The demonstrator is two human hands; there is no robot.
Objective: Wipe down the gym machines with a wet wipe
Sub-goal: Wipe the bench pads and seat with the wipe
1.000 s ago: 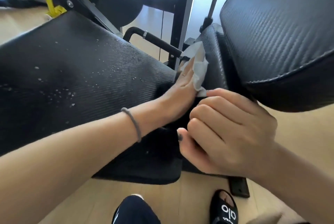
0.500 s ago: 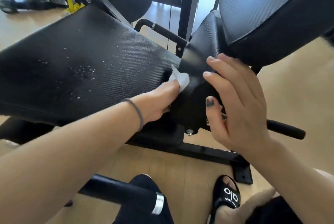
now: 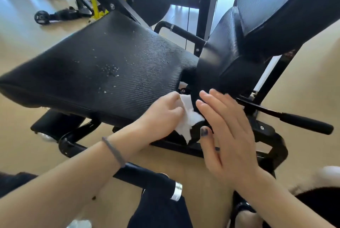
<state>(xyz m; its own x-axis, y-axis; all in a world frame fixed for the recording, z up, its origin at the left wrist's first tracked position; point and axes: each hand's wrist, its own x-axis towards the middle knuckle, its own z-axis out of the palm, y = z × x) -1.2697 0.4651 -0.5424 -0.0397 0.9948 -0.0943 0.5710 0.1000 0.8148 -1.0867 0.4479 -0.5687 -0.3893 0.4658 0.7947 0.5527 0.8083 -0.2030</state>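
Pale wood flooring [image 3: 27, 47] spreads under a black gym machine whose big textured seat pad [image 3: 110, 66] is beaded with droplets, most of them near its middle. Beside it a second, steeper back pad [image 3: 276, 12] rises to the right, and a black adjustment lever [image 3: 298, 119] sticks out below it.

Both hands work at the joint where the two pads meet. The left hand [image 3: 161, 112] grips a crumpled white wet wipe [image 3: 187, 117], fingers curled round it, and presses it against the lower edge of the hinge cover [image 3: 211, 73]. The right hand [image 3: 226, 128] lies flat with straight fingers against that cover, holding nothing, apparently steadying it.

By my reading, the step in hand is cleaning the crevice and bracket between the pads. The seat pad looks sprayed but not yet wiped, so the next move likely calls for drawing the wipe out of the gap and sweeping it broadly across the droplets.
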